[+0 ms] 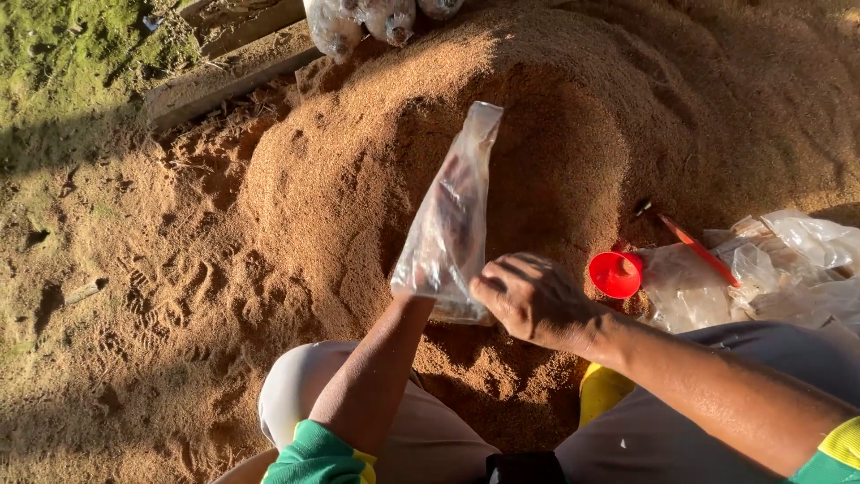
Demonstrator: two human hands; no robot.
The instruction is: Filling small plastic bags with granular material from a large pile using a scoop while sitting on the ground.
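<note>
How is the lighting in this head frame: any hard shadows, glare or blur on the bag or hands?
Head view: low warm sunlight rakes the sawdust heap, leaving hard dark shadows at lower left and behind the clear plastic bag; the bag shows bright sheen but no blown-out glare; the right hand is sharp, the left hand sits hidden behind the bag; edges look slightly stretched, wide-angle.

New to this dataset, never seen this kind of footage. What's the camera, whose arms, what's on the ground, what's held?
There is one picture, from a camera worn on a person's head, looking down at their own bare arms and knees. No machine is involved. The person sits at a big sawdust pile on the ground. The left hand, mostly hidden, holds up a clear plastic bag with something dark inside. The right hand touches the bag's lower end. To the right lie a red funnel, a red-handled tool and more empty bags. Filled bags sit at the top edge.
</note>
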